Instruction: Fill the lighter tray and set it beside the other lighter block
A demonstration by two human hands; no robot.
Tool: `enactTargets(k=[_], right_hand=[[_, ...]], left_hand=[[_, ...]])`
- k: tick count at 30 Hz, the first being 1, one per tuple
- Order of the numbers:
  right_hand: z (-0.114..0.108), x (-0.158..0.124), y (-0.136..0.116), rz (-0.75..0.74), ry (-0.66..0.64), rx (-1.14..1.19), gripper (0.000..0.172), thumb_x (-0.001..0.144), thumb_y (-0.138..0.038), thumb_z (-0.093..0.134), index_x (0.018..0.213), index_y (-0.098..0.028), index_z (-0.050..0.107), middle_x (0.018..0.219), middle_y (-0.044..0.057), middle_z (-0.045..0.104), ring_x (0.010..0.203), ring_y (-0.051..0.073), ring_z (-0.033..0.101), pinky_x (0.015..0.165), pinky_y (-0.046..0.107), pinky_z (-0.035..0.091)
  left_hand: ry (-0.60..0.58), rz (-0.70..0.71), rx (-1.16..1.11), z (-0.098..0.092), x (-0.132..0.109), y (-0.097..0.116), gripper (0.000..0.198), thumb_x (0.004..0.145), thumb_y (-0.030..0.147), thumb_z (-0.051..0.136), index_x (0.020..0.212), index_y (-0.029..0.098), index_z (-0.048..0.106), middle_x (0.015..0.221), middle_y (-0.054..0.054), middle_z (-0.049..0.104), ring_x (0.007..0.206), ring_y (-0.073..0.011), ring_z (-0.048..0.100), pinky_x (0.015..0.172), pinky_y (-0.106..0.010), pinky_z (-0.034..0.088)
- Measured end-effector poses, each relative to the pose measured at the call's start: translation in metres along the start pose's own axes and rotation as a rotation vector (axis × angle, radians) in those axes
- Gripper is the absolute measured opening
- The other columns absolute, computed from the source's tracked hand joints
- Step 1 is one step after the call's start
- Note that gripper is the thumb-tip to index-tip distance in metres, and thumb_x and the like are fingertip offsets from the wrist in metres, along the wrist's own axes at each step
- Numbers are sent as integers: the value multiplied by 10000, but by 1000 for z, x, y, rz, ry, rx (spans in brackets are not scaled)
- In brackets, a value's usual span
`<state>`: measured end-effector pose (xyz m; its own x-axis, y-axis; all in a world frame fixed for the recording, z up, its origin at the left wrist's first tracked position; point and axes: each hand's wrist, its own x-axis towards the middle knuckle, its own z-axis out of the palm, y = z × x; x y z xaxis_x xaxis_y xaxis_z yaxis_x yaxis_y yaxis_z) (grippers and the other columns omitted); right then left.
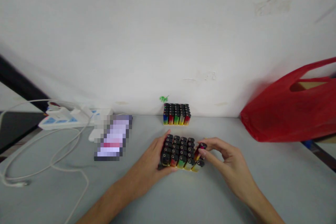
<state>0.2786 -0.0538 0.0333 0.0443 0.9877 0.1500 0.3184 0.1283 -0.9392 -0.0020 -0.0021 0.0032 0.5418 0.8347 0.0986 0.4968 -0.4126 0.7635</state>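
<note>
A block of upright lighters point(181, 154) with black tops and coloured bodies stands in close rows on the grey table. My left hand point(157, 155) is wrapped round the block's left side, thumb at the front and fingers behind. Between the thumb and fingers of my right hand point(223, 157) is a single red lighter point(200, 150), slightly tilted, at the block's right side. Whether its lower end touches the table is hidden. Behind, against the wall, a second block of lighters point(176, 114) stands in rows showing blue, red, green and yellow bodies.
At the left lie a pixelated phone point(114, 136), a white power strip point(68, 119) with plugs, and a looping white cable point(56, 168). A red bag point(288, 112) sits at the right. The white wall point(168, 42) bounds the back of the table point(168, 199).
</note>
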Motion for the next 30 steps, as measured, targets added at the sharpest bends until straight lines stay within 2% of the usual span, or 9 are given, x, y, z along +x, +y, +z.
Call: enactTargets(k=[6,13,19,20,25,30], right_hand=[[-4,-2,-2,-19,-40,-98,239,1024,-490,745,1126,-290,827,1124,44,823,1055,268,738,967,395,563],[-3,-4,-5,-52,-106,-136,222,1045,-479,727,1116,-300,837,1085,23,837,1032,243,754,940,346,593],[-4,-6,-8,-68,-77,-196,239,1047,-480,717,1115,-295,852,1104,44,843,1023,255,771,666,274,596],[-4,-6,-8,-73,-78,-200,240,1046,-478,718,1110,-293,856,1104,48,844,1019,258,773,668,277,600],[-4,-5,-9,-107,-103,-205,235,1040,-471,735,1102,-282,860,1078,41,846,982,251,773,874,335,607],[-6,-5,-9,-105,-122,-178,389,1130,-476,563,1011,-255,861,992,44,820,956,248,747,883,340,554]], left_hand=[[-6,9,-1,0,0,0,1038,968,332,835,1755,367,160,1772,-115,396,1636,-366,399,1363,-633,317],[-3,8,2,1,-1,-1,1031,977,335,825,1761,366,156,1773,-111,395,1635,-361,400,1367,-617,313],[-2,0,-4,0,0,-2,1052,957,334,843,1762,354,166,1777,-114,394,1632,-367,406,1363,-622,317],[-3,-2,-3,0,0,-1,1051,958,329,842,1761,353,165,1778,-113,393,1634,-363,404,1366,-619,312],[-5,-2,-6,1,0,0,1039,961,321,838,1754,357,167,1777,-106,393,1641,-342,396,1373,-604,304],[6,5,-7,1,0,0,1039,957,331,842,1758,356,180,1775,-107,398,1635,-357,404,1370,-603,316]])
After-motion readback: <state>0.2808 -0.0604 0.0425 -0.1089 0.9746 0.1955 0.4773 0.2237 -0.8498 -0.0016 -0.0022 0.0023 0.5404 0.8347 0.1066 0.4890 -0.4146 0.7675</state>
